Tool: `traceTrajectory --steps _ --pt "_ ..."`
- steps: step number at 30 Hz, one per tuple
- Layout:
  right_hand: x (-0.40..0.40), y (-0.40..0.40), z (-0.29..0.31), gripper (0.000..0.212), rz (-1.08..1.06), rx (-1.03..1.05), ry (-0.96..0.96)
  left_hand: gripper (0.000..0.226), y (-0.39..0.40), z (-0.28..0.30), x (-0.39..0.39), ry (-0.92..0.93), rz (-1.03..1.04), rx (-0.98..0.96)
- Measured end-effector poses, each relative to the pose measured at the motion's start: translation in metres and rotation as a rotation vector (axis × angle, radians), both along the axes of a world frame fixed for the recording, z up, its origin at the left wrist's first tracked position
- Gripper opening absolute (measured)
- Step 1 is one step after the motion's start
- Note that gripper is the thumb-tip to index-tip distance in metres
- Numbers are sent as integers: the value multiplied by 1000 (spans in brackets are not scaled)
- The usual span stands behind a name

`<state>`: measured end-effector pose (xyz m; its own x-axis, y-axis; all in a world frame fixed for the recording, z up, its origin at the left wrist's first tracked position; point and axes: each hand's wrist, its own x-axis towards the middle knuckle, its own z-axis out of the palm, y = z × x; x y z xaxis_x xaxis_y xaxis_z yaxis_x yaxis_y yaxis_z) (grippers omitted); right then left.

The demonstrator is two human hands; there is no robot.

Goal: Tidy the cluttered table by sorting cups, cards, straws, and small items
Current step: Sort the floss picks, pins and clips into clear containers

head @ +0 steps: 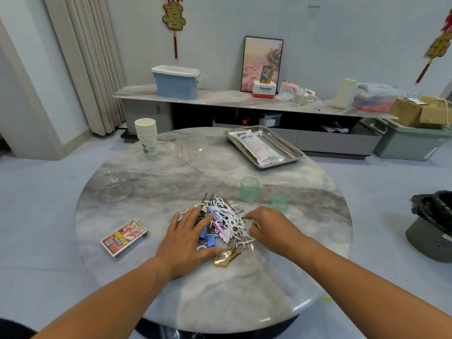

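Two hands at small-items pile: left hand flat, fingers spread on it; right hand curled, pinching pieces at its right edge.

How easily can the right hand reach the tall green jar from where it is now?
Probably easily. The right hand lies at the pile of small items, the tall green jar stands just beyond it, and only bare table lies between them.

Both forearms are bare to the frame edge, with no sleeves, watch or rings visible.
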<state>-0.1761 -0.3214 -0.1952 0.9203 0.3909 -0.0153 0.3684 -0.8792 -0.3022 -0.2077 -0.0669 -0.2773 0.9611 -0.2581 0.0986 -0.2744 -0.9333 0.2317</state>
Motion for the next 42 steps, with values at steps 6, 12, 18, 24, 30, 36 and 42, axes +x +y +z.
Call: traceTrajectory --steps 6,12,18,24,30,36,42 --pt "16 -16 3 21 -261 277 -86 97 -16 2 -7 -45 -125 -4" --pt "25 -69 -22 15 -798 679 54 85 -3 -8 -3 -189 34 -32" --pt "20 -89 -59 25 -1085 608 70 83 -8 -15 -23 -86 469 -109" --pt "21 -69 -60 42 -1023 370 -28 83 -24 -7 -12 72 456 -133" --pt "-5 -24 -66 45 -634 317 -376 71 -41 -4 4 67 299 -238" --pt "-22 28 -87 73 -306 334 -247 59 -6 6 0 -247 404 -174" --pt "-16 46 -95 82 -256 208 -125 69 68 14 1 71 762 42"
